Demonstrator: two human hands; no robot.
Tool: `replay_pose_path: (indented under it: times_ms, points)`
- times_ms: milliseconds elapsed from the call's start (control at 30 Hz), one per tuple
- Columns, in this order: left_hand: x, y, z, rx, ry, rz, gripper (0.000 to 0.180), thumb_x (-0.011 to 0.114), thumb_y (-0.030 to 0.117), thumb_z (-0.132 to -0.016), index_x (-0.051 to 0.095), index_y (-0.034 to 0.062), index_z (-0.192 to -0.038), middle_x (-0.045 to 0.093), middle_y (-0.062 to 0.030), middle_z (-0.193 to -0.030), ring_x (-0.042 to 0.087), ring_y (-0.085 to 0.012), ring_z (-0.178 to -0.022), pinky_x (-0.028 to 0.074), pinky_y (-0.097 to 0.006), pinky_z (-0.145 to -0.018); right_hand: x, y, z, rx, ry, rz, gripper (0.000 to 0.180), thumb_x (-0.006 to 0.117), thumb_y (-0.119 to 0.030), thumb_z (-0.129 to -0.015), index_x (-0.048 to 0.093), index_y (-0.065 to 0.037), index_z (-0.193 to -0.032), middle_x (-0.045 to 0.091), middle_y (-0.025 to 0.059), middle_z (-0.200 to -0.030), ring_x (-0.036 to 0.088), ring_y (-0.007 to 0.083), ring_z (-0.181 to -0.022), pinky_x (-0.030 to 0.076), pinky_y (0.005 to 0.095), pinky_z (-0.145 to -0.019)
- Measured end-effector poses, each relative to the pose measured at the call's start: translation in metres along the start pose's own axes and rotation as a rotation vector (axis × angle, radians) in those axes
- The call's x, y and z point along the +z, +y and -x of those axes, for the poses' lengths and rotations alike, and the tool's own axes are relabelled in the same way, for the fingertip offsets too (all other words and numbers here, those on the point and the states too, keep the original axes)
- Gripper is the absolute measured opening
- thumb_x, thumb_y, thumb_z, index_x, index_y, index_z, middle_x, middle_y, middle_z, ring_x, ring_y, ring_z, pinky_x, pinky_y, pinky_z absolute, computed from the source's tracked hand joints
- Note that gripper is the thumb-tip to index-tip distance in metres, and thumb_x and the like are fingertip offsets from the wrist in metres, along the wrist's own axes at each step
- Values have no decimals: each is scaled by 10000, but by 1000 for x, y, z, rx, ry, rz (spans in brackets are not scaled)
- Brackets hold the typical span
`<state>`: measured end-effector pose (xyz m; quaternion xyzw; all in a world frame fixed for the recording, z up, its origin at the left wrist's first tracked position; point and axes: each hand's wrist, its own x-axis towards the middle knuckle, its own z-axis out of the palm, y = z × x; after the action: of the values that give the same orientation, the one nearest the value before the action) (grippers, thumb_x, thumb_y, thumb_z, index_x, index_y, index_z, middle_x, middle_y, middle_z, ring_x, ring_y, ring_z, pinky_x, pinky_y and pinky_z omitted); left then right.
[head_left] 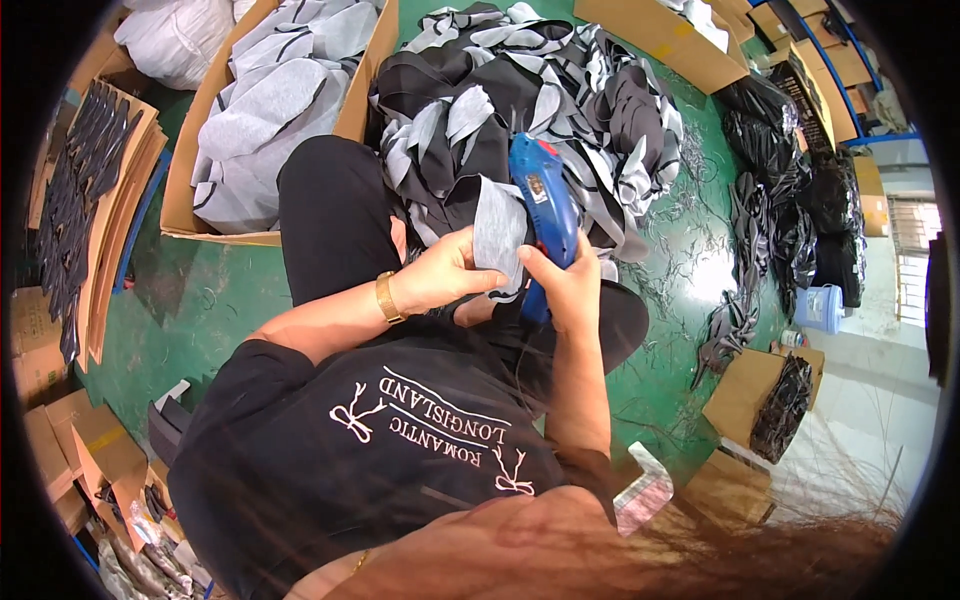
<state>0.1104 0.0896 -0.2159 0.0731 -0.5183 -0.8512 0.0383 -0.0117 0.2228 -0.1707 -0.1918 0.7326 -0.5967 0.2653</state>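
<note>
Right hand (570, 285), grip closed, clasps my blue tagging gun (545, 205). Left hand (445, 275) pinches the grey fabric piece (497, 232) beside it; fabric pile (520, 110) behind.

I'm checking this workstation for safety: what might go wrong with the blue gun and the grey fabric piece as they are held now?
The left hand pinches the grey fabric piece right beside the blue gun in the right hand, so fingers might get jabbed. The heaped fabric pile just beyond could snag the gun's tip.
</note>
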Motion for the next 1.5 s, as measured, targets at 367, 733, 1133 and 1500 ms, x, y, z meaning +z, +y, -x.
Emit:
replay_pose_path:
  times_ms: [367,733,1133,1500]
  points:
    - [-16,16,-25,-139,180,494,209,643,91,-855,590,41,-1050,649,-41,-965,632,-133,-871,517,-295,-783,-10,18,15,119,-122,-256,325,710,-59,-698,567,20,-979,570,45,-795,572,134,-626,480,258,-593]
    - [-21,19,-24,-118,162,464,225,655,55,-841,610,30,-1060,659,-45,-980,635,-137,-868,517,-299,-794,-61,37,73,435,-385,-531,370,719,-159,-634,558,38,-903,519,66,-655,517,156,-551,450,275,-493]
    - [-18,25,-21,-95,145,363,231,660,60,-841,618,13,-1063,655,-38,-999,619,-115,-885,483,-271,-819,-65,43,78,532,-465,-522,373,718,-98,-635,569,47,-945,550,78,-667,534,158,-555,466,281,-503]
    - [-12,26,-21,-83,156,335,214,652,53,-846,614,19,-1054,652,-31,-989,615,-106,-878,484,-267,-812,-59,45,79,536,-454,-557,375,716,-102,-641,564,48,-950,543,77,-657,531,168,-543,457,283,-493]
